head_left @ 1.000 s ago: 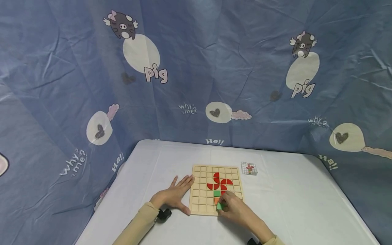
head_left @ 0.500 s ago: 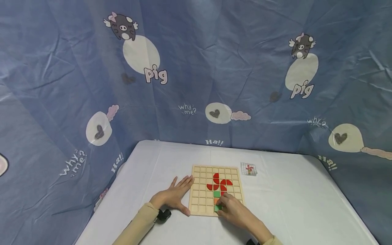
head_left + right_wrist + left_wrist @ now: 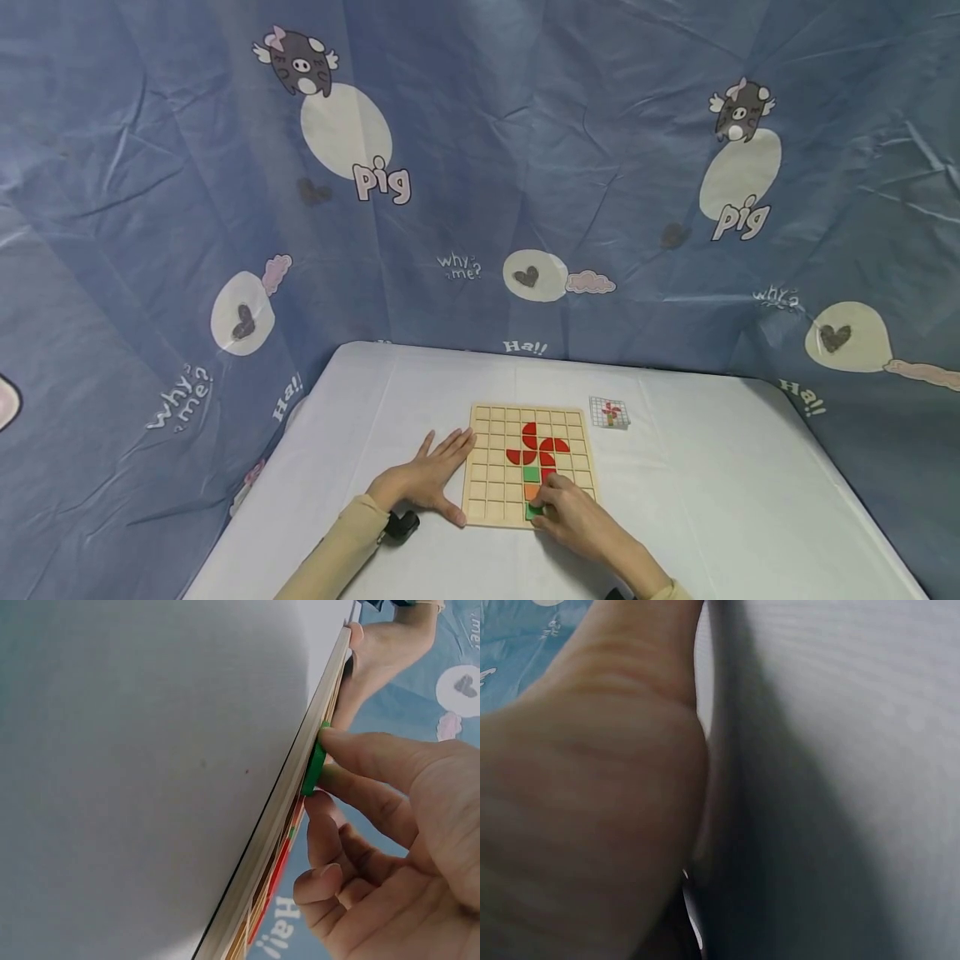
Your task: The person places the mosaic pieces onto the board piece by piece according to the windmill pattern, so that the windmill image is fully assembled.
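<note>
A wooden grid board (image 3: 495,487) lies on the white table. My left hand (image 3: 427,482) is spread along its left side, fingertips and thumb touching the edge. My right hand (image 3: 576,518) pinches a green square tile (image 3: 315,766) between thumb and finger at the board's near edge. In the head view this tile sits in or just over a bottom-row cell, partly hidden by the fingers. Directly above it are an orange tile (image 3: 531,492) and another green tile (image 3: 531,474). Red curved pieces (image 3: 529,443) form a pinwheel higher up, and the right hand partly covers one red piece.
A small pattern card (image 3: 610,412) showing a pinwheel on a grid lies beyond the board's right corner. White cloth (image 3: 720,483) covers the table. Behind and beside it hangs a blue printed curtain (image 3: 465,200).
The right hand has lowered the tilted green tile toward the bottom-row cell, where it now looks flatter. The left hand has kept its place on the board's edge.
</note>
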Tool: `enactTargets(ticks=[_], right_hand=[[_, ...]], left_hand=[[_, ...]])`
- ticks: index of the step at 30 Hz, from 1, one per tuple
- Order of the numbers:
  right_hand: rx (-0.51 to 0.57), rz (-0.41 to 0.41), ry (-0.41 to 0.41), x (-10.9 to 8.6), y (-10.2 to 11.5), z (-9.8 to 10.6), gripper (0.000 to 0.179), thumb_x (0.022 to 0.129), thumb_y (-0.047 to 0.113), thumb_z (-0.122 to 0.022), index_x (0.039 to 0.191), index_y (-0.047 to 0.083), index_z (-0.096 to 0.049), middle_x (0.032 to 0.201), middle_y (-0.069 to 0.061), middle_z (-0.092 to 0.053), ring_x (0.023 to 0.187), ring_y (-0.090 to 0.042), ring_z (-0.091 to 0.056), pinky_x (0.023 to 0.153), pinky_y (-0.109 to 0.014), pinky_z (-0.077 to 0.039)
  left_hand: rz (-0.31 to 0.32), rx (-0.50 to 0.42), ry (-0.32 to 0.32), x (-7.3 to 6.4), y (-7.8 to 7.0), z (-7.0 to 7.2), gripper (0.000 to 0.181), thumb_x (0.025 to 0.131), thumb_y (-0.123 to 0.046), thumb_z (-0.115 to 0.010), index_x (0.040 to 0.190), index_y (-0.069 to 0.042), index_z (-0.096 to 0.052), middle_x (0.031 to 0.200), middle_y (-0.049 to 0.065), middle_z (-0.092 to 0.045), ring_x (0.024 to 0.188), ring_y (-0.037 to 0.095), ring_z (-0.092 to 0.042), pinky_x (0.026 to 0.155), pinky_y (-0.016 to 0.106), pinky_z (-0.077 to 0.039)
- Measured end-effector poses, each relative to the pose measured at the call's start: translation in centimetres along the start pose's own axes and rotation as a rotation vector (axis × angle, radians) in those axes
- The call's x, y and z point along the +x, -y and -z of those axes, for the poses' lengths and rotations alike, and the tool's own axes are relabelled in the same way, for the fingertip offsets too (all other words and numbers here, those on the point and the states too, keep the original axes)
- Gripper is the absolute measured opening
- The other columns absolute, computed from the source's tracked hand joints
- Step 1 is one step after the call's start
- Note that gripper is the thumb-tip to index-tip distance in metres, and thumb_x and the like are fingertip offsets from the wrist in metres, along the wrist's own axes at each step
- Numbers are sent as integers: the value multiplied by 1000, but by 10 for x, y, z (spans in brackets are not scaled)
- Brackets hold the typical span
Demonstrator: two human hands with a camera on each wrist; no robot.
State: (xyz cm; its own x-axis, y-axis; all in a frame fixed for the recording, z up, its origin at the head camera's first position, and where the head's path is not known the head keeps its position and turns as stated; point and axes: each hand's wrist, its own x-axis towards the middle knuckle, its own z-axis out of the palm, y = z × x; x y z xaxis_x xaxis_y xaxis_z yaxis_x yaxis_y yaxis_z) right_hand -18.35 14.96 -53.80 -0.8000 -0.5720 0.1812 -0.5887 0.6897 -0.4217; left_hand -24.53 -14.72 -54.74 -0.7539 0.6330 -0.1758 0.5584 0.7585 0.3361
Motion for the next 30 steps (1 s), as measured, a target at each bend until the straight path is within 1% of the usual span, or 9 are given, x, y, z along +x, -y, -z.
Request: enactTargets(ticks=[4, 7, 14, 23, 27, 30], right_hand=[[-22, 25, -20, -1, 0, -1, 12, 82, 19, -76, 92, 12, -74, 92, 9, -58, 85, -2, -53, 74, -22, -53], [-4, 30, -24, -2, 0, 0, 12, 82, 16, -76, 94, 12, -74, 94, 10, -59, 86, -3, -55, 75, -23, -54], [71, -18, 1, 0, 0, 2, 13, 83, 13, -75, 96, 13, -72, 93, 10, -60, 79, 2, -51, 71, -20, -52], [82, -53, 24, 1, -1, 2, 17, 81, 14, -76, 98, 13, -72, 93, 9, -60, 76, 3, -48, 67, -19, -49], [83, -72, -1, -1, -1, 2, 21, 81, 18, -78, 99, 13, -69, 94, 10, -59, 79, 2, -51, 69, -19, -50], [98, -85, -45, -3, -1, 6, 16, 84, 21, -76, 94, 16, -65, 90, 11, -57, 77, 2, -51, 66, -18, -50]], left_hand=[[-1, 1, 2, 0, 0, 0, 136, 60, -75, -70, 156, -10, 0, 164, 9, 3, 151, 30, 2, 116, 63, 5], [0, 0, 3, 0, 0, 0, 136, 60, -75, -70, 156, -10, 0, 164, 9, 3, 151, 30, 2, 117, 63, 5], [1, 1, 0, 0, 1, -1, 136, 60, -76, -70, 156, -10, 0, 164, 8, 4, 151, 30, 3, 116, 63, 5], [-1, 2, 2, 0, 1, -2, 136, 60, -76, -70, 156, -9, 0, 164, 9, 4, 151, 30, 3, 116, 63, 5], [4, -6, 13, 0, 1, -2, 136, 60, -76, -70, 156, -10, 0, 164, 9, 4, 151, 30, 3, 116, 63, 6], [2, -4, 14, 0, 0, -2, 136, 61, -76, -70, 156, -10, 1, 164, 9, 5, 151, 30, 3, 116, 63, 6]])
